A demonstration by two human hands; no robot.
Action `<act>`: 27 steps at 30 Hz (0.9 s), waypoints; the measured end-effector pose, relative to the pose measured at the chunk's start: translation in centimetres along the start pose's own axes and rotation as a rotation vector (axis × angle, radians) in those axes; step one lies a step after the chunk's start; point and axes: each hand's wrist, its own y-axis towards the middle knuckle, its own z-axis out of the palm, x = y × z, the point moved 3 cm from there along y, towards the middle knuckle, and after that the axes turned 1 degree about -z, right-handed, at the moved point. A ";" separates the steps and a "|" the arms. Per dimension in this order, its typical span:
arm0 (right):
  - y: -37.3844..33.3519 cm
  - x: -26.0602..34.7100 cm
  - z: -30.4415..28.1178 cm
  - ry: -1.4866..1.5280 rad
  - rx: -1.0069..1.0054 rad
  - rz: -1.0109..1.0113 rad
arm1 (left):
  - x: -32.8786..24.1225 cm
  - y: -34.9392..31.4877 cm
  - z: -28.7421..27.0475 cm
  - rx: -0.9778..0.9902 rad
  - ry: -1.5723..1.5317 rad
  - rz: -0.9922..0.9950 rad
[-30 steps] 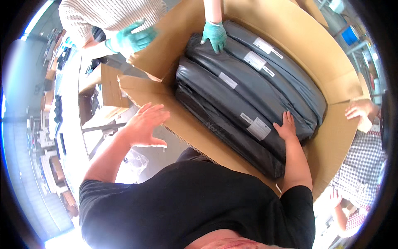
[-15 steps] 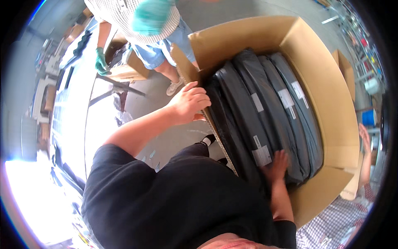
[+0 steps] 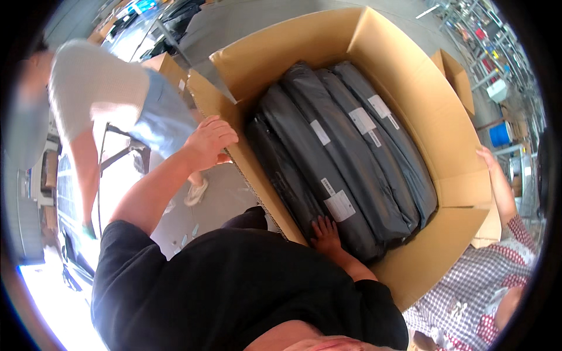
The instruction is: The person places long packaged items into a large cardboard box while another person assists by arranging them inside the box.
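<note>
A large open cardboard box (image 3: 404,64) holds several black plastic-wrapped packages (image 3: 345,155) standing side by side, some with white labels. My left hand (image 3: 209,140) grips the top edge of the box's left wall, fingers over the rim and thumb outside. Inside the box, at its near end, my right hand (image 3: 326,235) lies with fingers spread against the leftmost packages, just beside a white label (image 3: 339,206). The undersides of the packages are hidden.
At the left, a person in light clothes (image 3: 99,88) bends over a bright table. On the right, another person in a checked garment (image 3: 468,281) has a hand (image 3: 490,161) at the box's outer edge. Behind stand a smaller carton (image 3: 453,79), a blue spool (image 3: 500,134) and metal racks.
My right hand has moved left across the packages to the leftmost ones. My left hand keeps its hold on the box wall. The person at the left has turned and bent away leftward.
</note>
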 end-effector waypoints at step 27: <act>6.3 -10.3 -25.2 0.023 0.118 0.704 | 6.7 6.6 -4.8 0.049 -0.576 -0.256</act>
